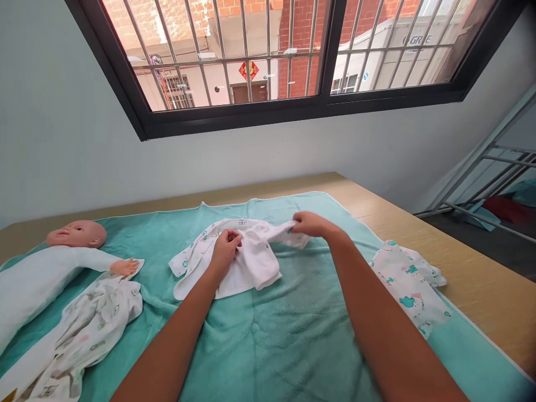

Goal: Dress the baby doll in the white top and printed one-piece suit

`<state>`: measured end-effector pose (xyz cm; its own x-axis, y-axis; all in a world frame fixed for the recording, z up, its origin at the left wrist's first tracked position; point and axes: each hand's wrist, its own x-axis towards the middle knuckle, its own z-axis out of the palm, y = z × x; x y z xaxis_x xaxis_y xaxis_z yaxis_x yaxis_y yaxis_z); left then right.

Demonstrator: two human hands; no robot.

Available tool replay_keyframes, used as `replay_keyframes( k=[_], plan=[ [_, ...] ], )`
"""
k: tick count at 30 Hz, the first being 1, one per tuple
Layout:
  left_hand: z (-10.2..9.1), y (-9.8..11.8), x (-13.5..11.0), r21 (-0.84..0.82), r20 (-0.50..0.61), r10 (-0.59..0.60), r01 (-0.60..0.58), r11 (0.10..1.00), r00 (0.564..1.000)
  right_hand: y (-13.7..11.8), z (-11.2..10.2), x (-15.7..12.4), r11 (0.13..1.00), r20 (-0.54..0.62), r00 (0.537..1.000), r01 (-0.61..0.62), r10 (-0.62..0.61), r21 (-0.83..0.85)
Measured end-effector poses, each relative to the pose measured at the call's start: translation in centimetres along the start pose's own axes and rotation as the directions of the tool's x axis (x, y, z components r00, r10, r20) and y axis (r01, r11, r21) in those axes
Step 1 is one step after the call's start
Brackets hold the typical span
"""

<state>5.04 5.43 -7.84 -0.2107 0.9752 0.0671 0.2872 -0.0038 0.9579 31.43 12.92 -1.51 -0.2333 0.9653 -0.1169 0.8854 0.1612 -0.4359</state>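
A small white baby shirt [255,254] with a teal print lies spread on the green towel [285,335], its neckline toward the window. My left hand [227,245] is closed in a pinch on the shirt's front, near the button edge. Farther right, my right hand [312,224] grips the end of the shirt's right-hand sleeve and stretches it sideways. The other sleeve lies flat on the left. What is under the shirt's folds is hidden.
At the left lies a baby doll [77,234] with a white cloth body, beside crumpled printed baby clothes [100,318]. More printed clothing [410,285] lies at the towel's right edge. The wooden table [469,268] meets the wall below a barred window [234,120]. A metal frame [486,156] stands at right.
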Motion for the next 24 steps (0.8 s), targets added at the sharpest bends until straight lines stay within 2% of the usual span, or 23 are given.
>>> replay_keyframes(
  k=[2, 4, 6, 8, 10, 12, 14, 16, 19, 24],
  plan=[
    [0.2, 0.3, -0.1, 0.001, 0.041, 0.001, -0.001, 1.000, 0.999, 0.8, -0.6, 0.2, 0.993, -0.254, 0.961, -0.115, 0.109, -0.009],
    [0.7, 0.7, -0.3, 0.016, 0.097, -0.008, 0.006, 1.000, 0.995, 0.7, -0.3, 0.7, 0.991, -0.355, 0.925, -0.126, 0.134, 0.046],
    [1.6, 0.9, -0.7, 0.063, 0.169, 0.029, -0.041, 0.997, 0.985, -0.2, 0.9, 1.2, 0.990, -0.311, 0.943, -0.086, 0.116, 0.110],
    [2.4, 0.9, -1.1, 0.124, 0.251, 0.134, -0.170, 0.978, 0.959, -1.5, 2.7, 1.6, 0.989, -0.174, 0.983, -0.038, 0.063, 0.146],
    [3.2, 0.7, -1.5, 0.194, 0.319, 0.242, -0.313, 0.930, 0.917, -2.7, 4.6, 1.7, 0.986, -0.104, 0.995, 0.007, 0.010, 0.167],
    [3.7, 0.4, -1.9, 0.268, 0.340, 0.281, -0.379, 0.886, 0.897, -3.4, 6.0, 1.7, 0.978, -0.094, 0.995, 0.054, -0.036, 0.200],
    [3.9, 0.2, -2.1, 0.340, 0.336, 0.269, -0.383, 0.859, 0.903, -3.7, 6.6, 1.7, 0.966, -0.103, 0.992, 0.092, -0.069, 0.243],
    [3.9, 0.1, -2.2, 0.391, 0.339, 0.249, -0.376, 0.840, 0.907, -3.6, 6.3, 1.8, 0.950, -0.117, 0.991, 0.103, -0.071, 0.294],
    [3.9, 0.0, -2.2, 0.457, 0.382, 0.251, -0.418, 0.785, 0.890, -2.4, 4.9, 2.3, 0.932, -0.157, 0.988, 0.057, -0.001, 0.357],
    [4.2, -0.5, -2.5, 0.575, 0.475, 0.270, -0.527, 0.626, 0.838, 2.3, 1.9, 2.3, 0.950, -0.189, 0.966, -0.115, 0.175, 0.292]
  ],
)
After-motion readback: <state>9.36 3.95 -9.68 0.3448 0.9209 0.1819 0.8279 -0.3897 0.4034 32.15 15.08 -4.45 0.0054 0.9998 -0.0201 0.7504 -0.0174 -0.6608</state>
